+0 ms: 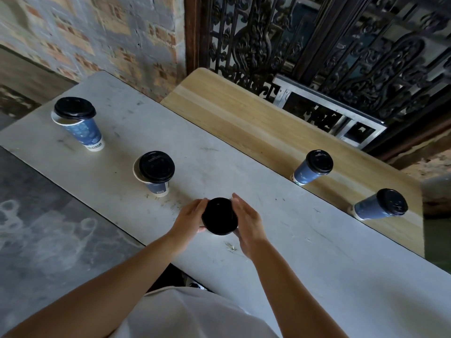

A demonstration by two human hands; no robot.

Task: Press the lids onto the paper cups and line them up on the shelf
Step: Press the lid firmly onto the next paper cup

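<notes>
Adjoining the grey table [219, 154], a wooden shelf [244, 123] fronts ornate ironwork [366, 57].

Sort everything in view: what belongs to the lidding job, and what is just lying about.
Job: held cup, left hand, right hand; near askew-lid cup, far askew-lid cup; left shelf cup, right shelf cup, both lidded; wooden shelf.

Lying about: brick wall, iron grille, metal frame.
</notes>
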